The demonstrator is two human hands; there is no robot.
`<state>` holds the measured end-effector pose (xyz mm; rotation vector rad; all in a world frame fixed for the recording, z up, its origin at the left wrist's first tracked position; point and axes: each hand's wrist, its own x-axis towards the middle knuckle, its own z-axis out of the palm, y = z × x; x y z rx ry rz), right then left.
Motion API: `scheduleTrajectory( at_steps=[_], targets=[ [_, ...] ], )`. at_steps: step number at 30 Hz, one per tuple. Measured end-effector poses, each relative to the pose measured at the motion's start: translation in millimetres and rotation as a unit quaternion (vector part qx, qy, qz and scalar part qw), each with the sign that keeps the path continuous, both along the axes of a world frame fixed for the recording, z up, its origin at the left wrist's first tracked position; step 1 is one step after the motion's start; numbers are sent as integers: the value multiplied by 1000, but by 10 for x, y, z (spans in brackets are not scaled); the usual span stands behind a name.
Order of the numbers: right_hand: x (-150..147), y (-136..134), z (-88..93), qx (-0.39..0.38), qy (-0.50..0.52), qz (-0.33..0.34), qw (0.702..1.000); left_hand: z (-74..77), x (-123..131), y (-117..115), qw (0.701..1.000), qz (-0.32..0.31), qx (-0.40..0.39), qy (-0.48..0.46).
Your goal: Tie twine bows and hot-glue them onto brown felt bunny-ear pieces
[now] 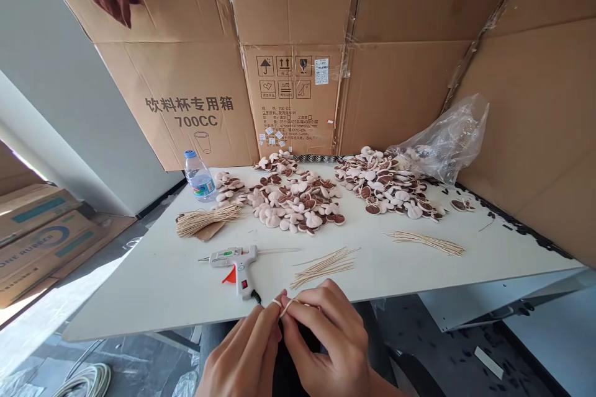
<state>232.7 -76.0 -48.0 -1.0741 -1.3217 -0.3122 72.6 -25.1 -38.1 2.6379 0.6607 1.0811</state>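
Note:
At the table's front edge, my left hand and my right hand meet with fingertips pinched together. Between them is a thin cream cord, looped at the fingertips; its ends are hidden by my fingers. Just beyond my hands lies a loose bundle of cut cream cords. A white glue gun with an orange trigger rests on its side to the left, a clear glue stick poking from its back.
Heaps of pink and brown plush pieces cover the table's back. More cords lie at left and right. A water bottle stands back left, a plastic bag back right. Cardboard walls enclose the rear.

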Motion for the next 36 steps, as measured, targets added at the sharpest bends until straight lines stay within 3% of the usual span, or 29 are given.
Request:
scheduleTrajectory(
  at_steps=[4,9,14,17,20,23,25,31,36],
  targets=[
    [-19,-25,-29,-20,27,-13,999,-67,38,-21,990,33,122,62],
    [-18,-47,-14,-59,52,-4,997,-91,125,-119,984,73,144,75],
    [3,-72,16,-146,101,22,984,-48,157,-131,980,53,189,41],
    [36,-85,26,-228,176,92,953,-51,166,-114,980,36,191,47],
    [96,-94,40,-304,261,183,898,-68,181,-100,979,31,192,52],
    [171,-96,61,-350,319,247,846,-56,193,-89,981,25,185,55],
    [216,-92,77,-362,329,267,830,-28,199,-87,983,17,176,47],
    [294,-64,126,-359,288,268,847,37,228,-123,999,-4,35,-15],
    [310,-72,159,-340,227,258,875,17,249,-178,995,21,-57,-85]
  ],
)
